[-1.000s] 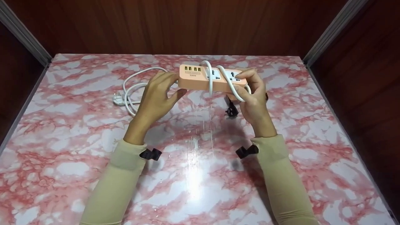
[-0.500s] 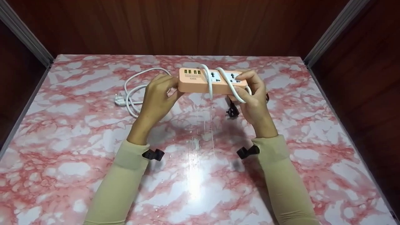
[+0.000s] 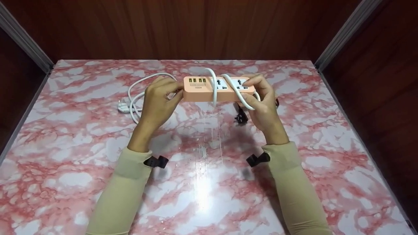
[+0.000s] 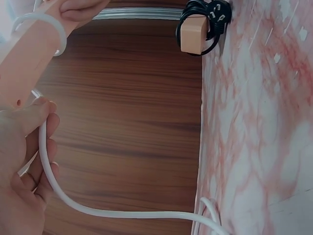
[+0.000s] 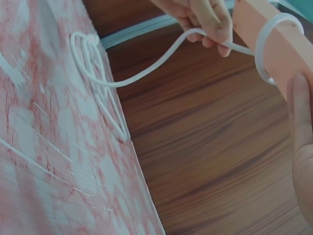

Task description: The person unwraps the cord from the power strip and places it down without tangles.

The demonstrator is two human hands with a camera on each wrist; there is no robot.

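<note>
A peach power strip (image 3: 199,95) with sockets and USB ports is held up over the table, its face tilted toward me. White cord (image 3: 214,86) is wound around its middle and right part. My right hand (image 3: 266,102) grips the strip's right end, thumb along the front side and fingertips on the top face. At the left end, my left hand (image 3: 159,102) pinches the cord just behind the strip, as the left wrist view shows. From those fingers the cord (image 5: 146,72) droops to loose coils on the tabletop, ending in a white plug (image 3: 123,106).
Beyond the right hand, a black plug (image 3: 241,116) lies on the table; the left wrist view shows its bundled black cord with a peach block (image 4: 193,36). Brown wood panels (image 3: 183,29) enclose the back and sides of the marbled table (image 3: 75,179).
The power strip has come down slightly toward me and a little left. My left thumb and fingers have drawn closer together at its left end. The right hand keeps its grip.
</note>
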